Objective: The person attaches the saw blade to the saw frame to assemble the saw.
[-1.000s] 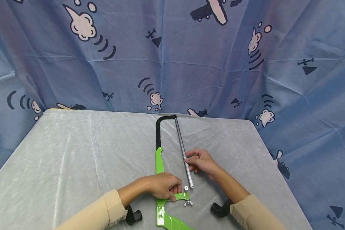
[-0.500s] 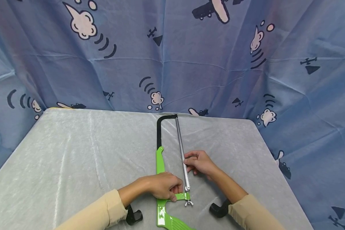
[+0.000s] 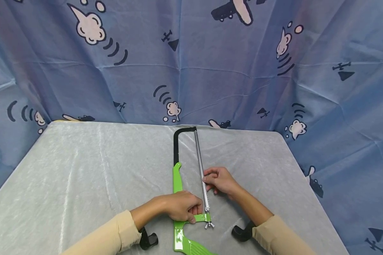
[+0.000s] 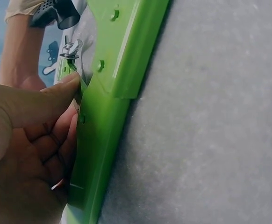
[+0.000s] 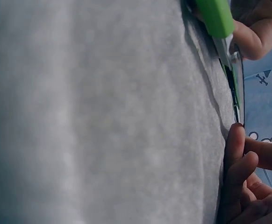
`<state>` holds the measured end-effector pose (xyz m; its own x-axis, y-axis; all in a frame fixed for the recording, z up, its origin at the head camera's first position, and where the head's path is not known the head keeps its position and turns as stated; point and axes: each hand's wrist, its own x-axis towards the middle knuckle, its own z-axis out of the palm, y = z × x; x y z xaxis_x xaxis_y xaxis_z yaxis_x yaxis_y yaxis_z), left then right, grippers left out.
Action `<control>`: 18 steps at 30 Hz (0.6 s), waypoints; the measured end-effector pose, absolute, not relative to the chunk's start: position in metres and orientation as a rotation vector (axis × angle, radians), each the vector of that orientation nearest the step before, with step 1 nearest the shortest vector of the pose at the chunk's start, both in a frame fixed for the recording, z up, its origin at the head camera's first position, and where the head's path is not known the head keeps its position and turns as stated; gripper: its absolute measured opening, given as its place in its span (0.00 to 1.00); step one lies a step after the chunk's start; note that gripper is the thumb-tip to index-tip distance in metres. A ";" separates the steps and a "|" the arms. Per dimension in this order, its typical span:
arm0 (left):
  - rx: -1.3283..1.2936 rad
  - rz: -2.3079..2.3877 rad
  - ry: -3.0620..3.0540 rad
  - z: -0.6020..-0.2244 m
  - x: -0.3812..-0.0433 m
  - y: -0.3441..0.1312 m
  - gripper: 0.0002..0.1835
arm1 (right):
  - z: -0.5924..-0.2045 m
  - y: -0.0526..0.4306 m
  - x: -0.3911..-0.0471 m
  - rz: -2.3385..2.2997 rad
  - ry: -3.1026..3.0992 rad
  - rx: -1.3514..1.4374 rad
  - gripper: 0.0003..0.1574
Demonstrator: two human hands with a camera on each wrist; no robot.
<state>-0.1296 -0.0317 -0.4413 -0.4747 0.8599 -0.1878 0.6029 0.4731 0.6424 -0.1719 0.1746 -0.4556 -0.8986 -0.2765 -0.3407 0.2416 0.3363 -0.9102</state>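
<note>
A hacksaw with a green and black frame [image 3: 177, 180] lies on the cloth-covered table, its handle toward me. My left hand [image 3: 183, 206] pinches the green lower arm of the frame, beside the wing nut [image 3: 209, 225]; the left wrist view shows the thumb [image 4: 56, 95] on that arm. My right hand [image 3: 221, 181] pinches the silver hacksaw blade [image 3: 200, 156] between thumb and fingers near its lower half. The blade's far end meets the black tip of the frame. Its near end overlaps the small metal blade holder [image 3: 207, 209]; whether it is hooked there is too small to tell.
Grey plush cloth [image 3: 83, 184] covers the table, with creases on the left side. A blue patterned curtain [image 3: 191, 71] hangs behind the table and along its sides. Black wrist mounts [image 3: 148, 241] sit under both forearms.
The right hand has brought the blade's near end slightly left, from beside the metal holder to over it. My left hand keeps the same hold on the frame.
</note>
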 end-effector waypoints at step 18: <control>1.222 0.671 2.232 -0.440 -0.129 -0.032 0.09 | -0.457 0.175 -0.173 -1.551 2.217 -0.094 0.18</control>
<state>-0.1294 -0.0322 -0.4397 -0.4691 0.8619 -0.1925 0.6128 0.4746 0.6318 -0.1725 0.1750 -0.4566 -0.9049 -0.2951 -0.3066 0.1868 0.3718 -0.9093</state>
